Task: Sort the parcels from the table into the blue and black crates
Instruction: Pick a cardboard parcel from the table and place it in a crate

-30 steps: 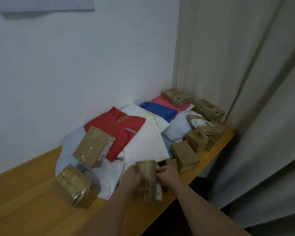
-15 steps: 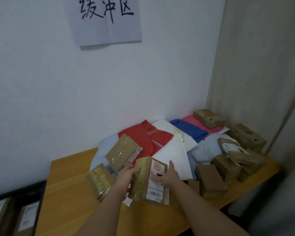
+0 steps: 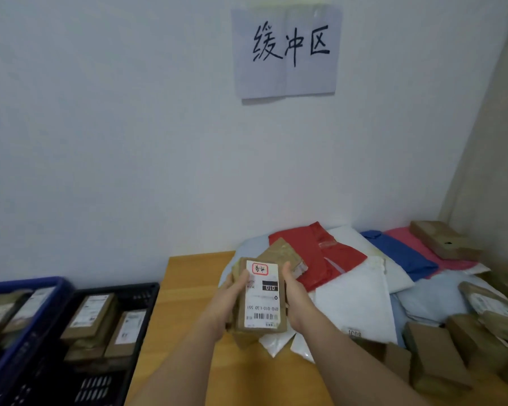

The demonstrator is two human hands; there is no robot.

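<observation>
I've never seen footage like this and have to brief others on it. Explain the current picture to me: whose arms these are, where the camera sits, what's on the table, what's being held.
There is no machine here. The arms belong to a person wearing a camera on the head, so you look forward and down at their own hands. The left hand and right hand hold a small brown parcel between them, its white shipping label facing the camera.

On the wooden table lies a pile of parcels: a red mailer bag, a white mailer bag, a blue one and brown boxes at the right.

Left of the table stand a black crate and a blue crate, both already holding boxes. A handwritten paper sign hangs on the wall.
</observation>
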